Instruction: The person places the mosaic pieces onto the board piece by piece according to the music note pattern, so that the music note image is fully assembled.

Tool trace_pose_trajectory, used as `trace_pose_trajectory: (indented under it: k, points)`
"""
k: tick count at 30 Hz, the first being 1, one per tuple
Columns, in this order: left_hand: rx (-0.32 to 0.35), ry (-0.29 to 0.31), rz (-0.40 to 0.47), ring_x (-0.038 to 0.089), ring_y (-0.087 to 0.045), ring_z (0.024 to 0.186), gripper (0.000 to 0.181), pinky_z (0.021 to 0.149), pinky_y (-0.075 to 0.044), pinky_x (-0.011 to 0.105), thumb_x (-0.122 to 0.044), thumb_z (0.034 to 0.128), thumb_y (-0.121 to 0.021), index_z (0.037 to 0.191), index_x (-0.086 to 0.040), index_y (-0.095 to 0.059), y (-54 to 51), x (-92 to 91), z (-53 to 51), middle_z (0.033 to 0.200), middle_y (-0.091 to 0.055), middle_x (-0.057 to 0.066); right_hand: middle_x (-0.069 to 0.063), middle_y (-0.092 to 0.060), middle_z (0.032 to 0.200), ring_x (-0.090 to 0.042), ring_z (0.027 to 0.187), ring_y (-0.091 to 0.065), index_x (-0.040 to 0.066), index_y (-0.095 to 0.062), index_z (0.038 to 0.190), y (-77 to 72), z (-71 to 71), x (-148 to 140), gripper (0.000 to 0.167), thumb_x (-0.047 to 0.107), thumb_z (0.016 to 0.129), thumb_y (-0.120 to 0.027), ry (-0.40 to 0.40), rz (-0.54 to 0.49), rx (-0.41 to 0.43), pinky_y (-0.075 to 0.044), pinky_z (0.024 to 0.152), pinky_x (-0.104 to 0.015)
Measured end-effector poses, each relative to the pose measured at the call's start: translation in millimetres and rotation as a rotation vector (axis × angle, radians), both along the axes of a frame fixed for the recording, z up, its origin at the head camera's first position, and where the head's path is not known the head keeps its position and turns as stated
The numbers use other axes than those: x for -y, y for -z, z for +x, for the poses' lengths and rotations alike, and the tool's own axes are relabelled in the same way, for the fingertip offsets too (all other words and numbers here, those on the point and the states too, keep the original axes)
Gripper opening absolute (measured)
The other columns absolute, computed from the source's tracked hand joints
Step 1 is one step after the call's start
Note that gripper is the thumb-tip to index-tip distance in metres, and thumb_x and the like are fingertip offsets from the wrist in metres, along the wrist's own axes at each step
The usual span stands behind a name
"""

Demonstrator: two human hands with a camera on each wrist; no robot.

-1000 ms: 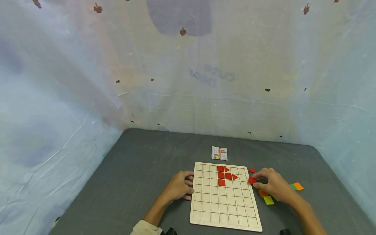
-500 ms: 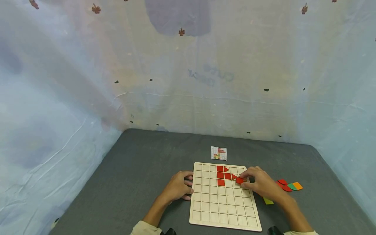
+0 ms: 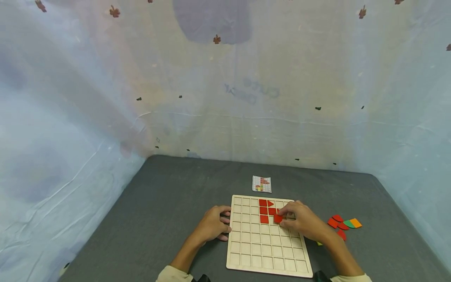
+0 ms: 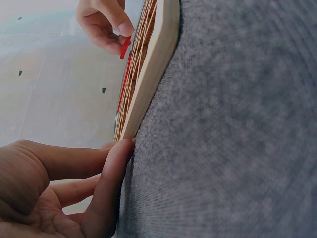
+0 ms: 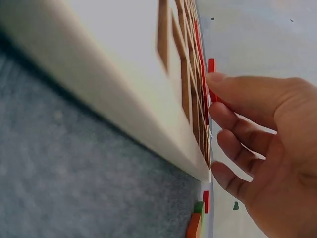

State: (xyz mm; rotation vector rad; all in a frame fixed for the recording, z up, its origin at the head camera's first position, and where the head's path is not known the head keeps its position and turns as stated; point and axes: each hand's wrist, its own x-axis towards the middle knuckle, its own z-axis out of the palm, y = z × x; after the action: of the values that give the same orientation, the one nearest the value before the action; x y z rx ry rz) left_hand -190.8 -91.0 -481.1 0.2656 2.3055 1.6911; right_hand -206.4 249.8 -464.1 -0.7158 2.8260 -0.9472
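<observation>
One red tile [image 3: 278, 218] sits in the right hand [image 3: 305, 222], its grip clamped, thumb and forefinger pinching the near and far sides. It is flat, glossy and evenly coloured; what the fingers leave uncovered looks square, and edge-on it shows as a thin, straight slab. It is over the upper right part of the board [image 3: 266, 260], just right of the lowest red square, a strip of bare wood showing between. I cannot tell whether it touches the wood.

The board is pale, with rounded corners and raised lines making a grid. Four red squares [image 3: 263, 210] fill cells near its top: three in a column, one beside the middle one. A red triangle [image 3: 270, 203] points right from the top square.

From here I see the left hand [image 3: 213, 223] at the board's left edge, fingertips touching it; whether that grip is clamped there I cannot tell.

On the dark grey surface [image 3: 193, 188], a small printed card [image 3: 262, 183] lies beyond the board. Red pieces [image 3: 337, 217] lie right of the board, near a green piece [image 3: 349, 223] touching an orange one [image 3: 356, 223].
</observation>
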Motion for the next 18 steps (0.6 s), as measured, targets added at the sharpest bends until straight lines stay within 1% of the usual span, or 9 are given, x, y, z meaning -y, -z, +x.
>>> trace_pose_trajectory:
  k: [2,4,5,6,8,9,11,13,18]
  points:
    - [-0.002,0.0,0.003,0.028,-0.064,0.106,0.066,0.058,-0.066,0.038,0.012,0.0829,-0.075,0.145,0.006,-0.057,-0.1,0.0,0.2,0.127,-0.058,0.018,0.002,-0.071,0.118,-0.019,0.104,-0.06,0.015,-0.078,0.113,-0.3,-0.1,1.4,0.022,0.024,0.094,-0.081,-0.014,-0.008,0.002,-0.051,0.106,-0.054]
    - [-0.007,-0.001,0.002,0.028,-0.064,0.106,0.066,0.058,-0.066,0.038,0.012,0.0826,-0.075,0.145,0.006,-0.057,-0.3,-0.2,0.6,0.127,-0.058,0.018,0.002,-0.071,0.118,-0.019,0.104,-0.063,0.014,-0.078,0.113,-0.5,-0.4,2.0,0.022,0.024,0.094,-0.082,-0.023,-0.008,0.004,-0.046,0.109,-0.062]
    - [-0.009,-0.002,0.002,0.029,-0.064,0.106,0.066,0.058,-0.066,0.038,0.013,0.0824,-0.075,0.145,0.006,-0.057,-0.3,-0.3,0.8,0.127,-0.058,0.018,0.002,-0.071,0.118,-0.019,0.104,-0.063,0.014,-0.077,0.113,-0.5,-0.6,2.3,0.022,0.024,0.094,-0.082,-0.024,-0.007,0.007,-0.046,0.109,-0.061]
    - [-0.009,-0.003,0.002,0.029,-0.064,0.106,0.066,0.058,-0.066,0.038,0.013,0.0823,-0.076,0.145,0.006,-0.057,-0.5,-0.4,0.9,0.127,-0.058,0.018,0.002,-0.071,0.117,-0.019,0.104,-0.062,0.013,-0.077,0.113,-0.7,-0.8,2.4,0.022,0.024,0.094,-0.082,-0.024,-0.01,0.014,-0.048,0.11,-0.058]
    - [-0.01,-0.004,0.001,0.029,-0.064,0.106,0.066,0.058,-0.066,0.038,0.013,0.0822,-0.076,0.145,0.006,-0.057,-0.6,-0.4,1.0,0.126,-0.058,0.018,0.002,-0.071,0.115,-0.017,0.102,-0.06,0.013,-0.077,0.113,-0.9,-1.0,3.0,0.022,0.023,0.093,-0.082,-0.027,-0.011,0.03,-0.054,0.097,-0.046]
    - [-0.011,-0.005,0.0,0.029,-0.065,0.106,0.066,0.058,-0.066,0.038,0.013,0.0822,-0.076,0.145,0.005,-0.057,-0.7,-0.4,1.0,0.127,-0.058,0.018,0.003,-0.07,0.115,-0.017,0.102,-0.058,0.013,-0.077,0.113,-1.0,-1.3,3.3,0.022,0.023,0.093,-0.082,-0.029,-0.011,0.039,-0.055,0.09,-0.04]
    - [-0.011,-0.005,-0.001,0.029,-0.065,0.106,0.066,0.058,-0.066,0.038,0.013,0.0823,-0.076,0.145,0.006,-0.057,-0.8,-0.6,1.0,0.127,-0.059,0.018,0.002,-0.07,0.113,-0.016,0.102,-0.057,0.013,-0.077,0.113,-1.7,-1.4,3.8,0.022,0.023,0.093,-0.082,-0.034,-0.019,0.062,-0.056,0.083,-0.032]
    - [-0.012,-0.004,-0.002,0.029,-0.065,0.107,0.066,0.058,-0.066,0.038,0.013,0.0824,-0.076,0.145,0.006,-0.057,-0.8,-0.7,1.0,0.127,-0.059,0.018,0.002,-0.07,0.113,-0.016,0.102,-0.057,0.012,-0.077,0.112,-2.7,-1.8,4.1,0.022,0.022,0.093,-0.082,-0.04,-0.019,0.072,-0.056,0.083,-0.03]
    - [-0.017,-0.004,-0.003,0.029,-0.065,0.106,0.065,0.058,-0.066,0.038,0.013,0.0824,-0.076,0.144,0.006,-0.057,-0.5,-0.6,1.0,0.126,-0.058,0.018,0.0,-0.069,0.114,-0.017,0.101,-0.058,0.011,-0.077,0.113,-5.6,-3.1,5.2,0.022,0.02,0.093,-0.082,-0.045,-0.002,0.076,-0.056,0.083,-0.031]
